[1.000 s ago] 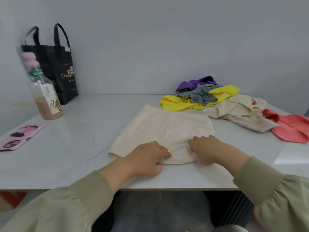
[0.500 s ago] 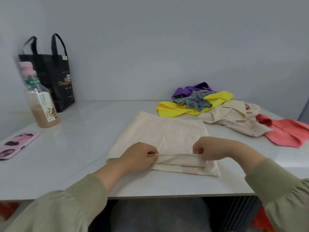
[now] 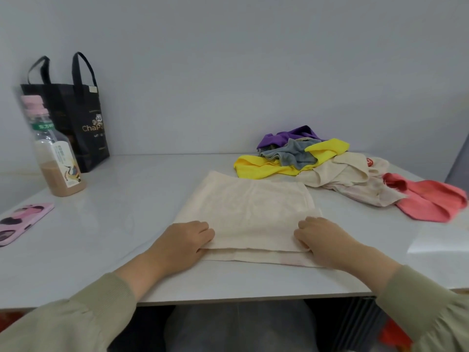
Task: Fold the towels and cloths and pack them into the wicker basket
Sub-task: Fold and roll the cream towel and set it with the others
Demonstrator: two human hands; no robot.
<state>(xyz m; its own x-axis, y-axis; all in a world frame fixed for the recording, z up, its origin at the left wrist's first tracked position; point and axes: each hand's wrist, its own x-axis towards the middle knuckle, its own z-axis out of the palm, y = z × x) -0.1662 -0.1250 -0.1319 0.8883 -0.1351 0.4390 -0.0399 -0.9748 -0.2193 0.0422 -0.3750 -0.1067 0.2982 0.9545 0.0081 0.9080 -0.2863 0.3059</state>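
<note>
Head view of the bench (image 3: 121, 224), seen from the near edge. A cream towel (image 3: 248, 212) lies flat on the bench in front of the person, folded in two layers. The upper layer's near edge stops just short of the lower layer's edge, so a narrow strip of the lower layer shows nearest the viewer.

The left hand (image 3: 182, 242) grips the near left corner of the upper layer, its fingers curled over the cloth. The right hand (image 3: 323, 240) grips the near right corner in the same way, knuckles up. Both hands rest low on the towel, and both wrists emerge from olive sleeves (image 3: 76, 323).

Behind and to the right of the towel lies a loose heap of unfolded cloths. A yellow cloth (image 3: 256, 170) sits just beyond the towel's far right corner. A grey cloth (image 3: 291, 154) lies crumpled on top of it, and a purple cloth (image 3: 286, 137) lies behind, against the wall. A beige cloth (image 3: 340, 175) with a small red mark spreads to the right. A coral cloth (image 3: 429, 201) lies farthest right, touching the beige one.

At the far left stand a bottle (image 3: 57, 153) of brown drink with a pink cap and, just behind it, a black bag (image 3: 81, 123). A pink phone case (image 3: 22, 221) lies near the left edge.
</note>
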